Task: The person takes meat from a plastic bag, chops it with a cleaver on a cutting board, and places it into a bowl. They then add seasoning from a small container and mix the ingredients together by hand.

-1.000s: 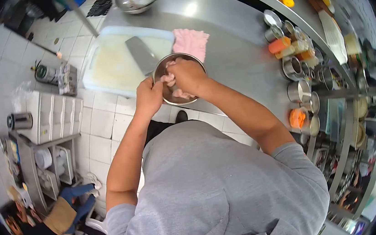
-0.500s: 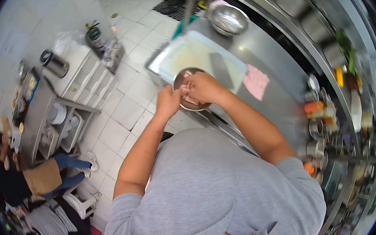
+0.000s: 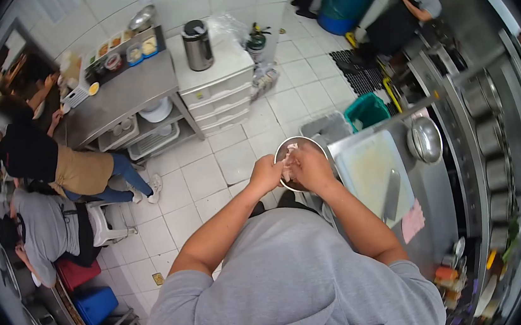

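Note:
A round metal bowl [image 3: 299,139] is in front of my body, to the left of the steel counter. Pale pink pieces, like raw meat, lie in it [image 3: 288,159]. My left hand [image 3: 266,173] is closed on the bowl's left rim. My right hand [image 3: 312,167] reaches into the bowl from the right, its fingers bent around the pieces. Right of the bowl, a cutting board [image 3: 362,164] lies on the counter with a large knife [image 3: 392,194] on it. A pink cloth [image 3: 413,221] touches the board's lower right corner.
Metal bowls [image 3: 425,140] stand at the counter's back. A green bin [image 3: 366,112] and a grey tub [image 3: 325,128] are beyond the bowl. Drawers [image 3: 219,97] and a side table [image 3: 119,82] line the wall. One person stands at upper right, others at left.
The view has swung to the left. The bowl and both hands are now off the counter's left edge instead of over the board's near corner. My hands are still at the bowl.

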{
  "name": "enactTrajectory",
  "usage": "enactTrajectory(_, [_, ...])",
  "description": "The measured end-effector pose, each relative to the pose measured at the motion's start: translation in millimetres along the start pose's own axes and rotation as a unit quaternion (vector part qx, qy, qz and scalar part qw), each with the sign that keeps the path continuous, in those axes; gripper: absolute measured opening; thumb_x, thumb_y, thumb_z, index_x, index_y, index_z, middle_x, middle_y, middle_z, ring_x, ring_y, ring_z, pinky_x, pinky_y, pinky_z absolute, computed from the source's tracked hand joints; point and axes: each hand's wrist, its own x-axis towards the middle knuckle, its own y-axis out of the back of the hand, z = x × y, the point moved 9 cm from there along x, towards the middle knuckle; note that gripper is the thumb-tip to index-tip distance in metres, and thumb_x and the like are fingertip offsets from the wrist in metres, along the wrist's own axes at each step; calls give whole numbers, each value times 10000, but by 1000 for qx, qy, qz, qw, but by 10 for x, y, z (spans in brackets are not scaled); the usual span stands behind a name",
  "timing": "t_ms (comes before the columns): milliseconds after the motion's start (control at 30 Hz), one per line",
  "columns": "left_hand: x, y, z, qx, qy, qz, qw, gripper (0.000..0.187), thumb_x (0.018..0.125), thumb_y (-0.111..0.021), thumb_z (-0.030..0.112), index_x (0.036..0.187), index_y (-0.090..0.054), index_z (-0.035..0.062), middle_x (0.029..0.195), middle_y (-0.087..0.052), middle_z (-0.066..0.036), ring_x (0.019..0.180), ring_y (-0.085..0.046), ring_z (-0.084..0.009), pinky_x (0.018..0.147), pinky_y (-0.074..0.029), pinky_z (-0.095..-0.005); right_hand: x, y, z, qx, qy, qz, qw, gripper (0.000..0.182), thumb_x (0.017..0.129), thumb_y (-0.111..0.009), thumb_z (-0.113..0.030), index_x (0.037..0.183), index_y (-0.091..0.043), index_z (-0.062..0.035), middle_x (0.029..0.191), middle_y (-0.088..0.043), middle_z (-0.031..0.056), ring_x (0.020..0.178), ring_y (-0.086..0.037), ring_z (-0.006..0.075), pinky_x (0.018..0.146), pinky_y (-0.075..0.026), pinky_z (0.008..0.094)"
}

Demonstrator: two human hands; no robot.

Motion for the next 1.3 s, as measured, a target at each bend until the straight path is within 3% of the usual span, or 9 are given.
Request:
enactTrajectory(100, [127, 497, -148, 44, -15, 56, 997, 240, 987, -610, 129, 907, -678, -87, 769, -731, -195, 639, -752, -263, 550, -615, -416, 436, -235, -303, -34, 103, -67, 992, 255, 938, -756, -140, 1172, -826, -70, 1184, -759, 210, 1105, -743, 433, 955, -604, 523])
enactTrajectory(300, [356, 1598, -432, -39, 47, 148, 987, 224, 989, -643, 127, 823, -606, -19, 775, -675, -117, 662, -705, -198, 548, -592, -400, 1519, 560, -1089, 172, 105, 27, 979, 205, 969, -793, -112, 1144, -809, -9, 1043, -756, 177, 908, -772, 341, 751, -627, 422])
enactTrajectory(367, [544, 2068, -578, -55, 41, 214, 974, 214, 988, -645, 114, 828, -598, -20, 788, -682, -121, 684, -708, -189, 552, -599, -398, 1908, 603, -1111, 214, 93, 40, 971, 166, 976, -769, -78, 1124, -809, -14, 1007, -759, 172, 867, -761, 375, 782, -624, 451])
enactTrajectory(500, [913, 2950, -483, -83, 64, 257, 961, 174, 980, -637, 97, 855, -597, -16, 829, -698, -126, 727, -738, -207, 579, -629, -397, 2810, 403, -816, 145, 97, 51, 983, 170, 993, -777, -130, 1112, -811, -13, 973, -754, 166, 847, -754, 360, 766, -604, 458])
enactTrajectory(567, [976, 3370, -419, -218, 89, 307, 922, 132, 973, -634, 91, 892, -602, -8, 885, -716, -137, 777, -764, -240, 626, -660, -412, 3200, 242, -792, 67, 93, 32, 993, 177, 998, -772, -151, 1109, -809, -18, 972, -752, 167, 850, -753, 369, 774, -601, 478])
enactTrajectory(833, [1552, 4807, -256, -345, 36, 424, 837, 258, 984, -610, 122, 1155, -691, -53, 1046, -790, -164, 916, -792, -270, 815, -666, -397, 4560, -165, -1526, 60, 164, -20, 984, 193, 1011, -766, -200, 1086, -807, -26, 982, -756, 171, 853, -756, 376, 787, -601, 493])
enactTrajectory(1033, [1859, 4581, -524, -356, 126, 187, 907, 404, 1120, -685, 319, 1316, -611, -26, 1309, -678, -177, 1054, -768, -335, 853, -671, -437, 5132, -275, -1854, 102, 129, -6, 986, 204, 1007, -780, -201, 1091, -811, -18, 979, -764, 165, 844, -760, 365, 778, -598, 481])
enactTrajectory(1133, [1874, 5052, -650, -395, 138, 230, 879, 508, 1123, -682, 397, 1413, -516, 14, 1287, -663, -171, 1004, -768, -332, 806, -669, -456, 5149, -453, -1708, 50, 53, 8, 997, 206, 993, -796, -196, 1098, -812, -20, 979, -765, 167, 842, -757, 366, 779, -597, 478])
enactTrajectory(1300, [2101, 6062, -597, -353, 128, 291, 880, 446, 1102, -696, 367, 1339, -527, 29, 1214, -680, -157, 962, -762, -290, 745, -664, -407, 4866, -678, -1654, 15, -45, -16, 999, 212, 986, -800, -187, 1115, -811, -20, 977, -764, 172, 846, -752, 372, 785, -596, 484])
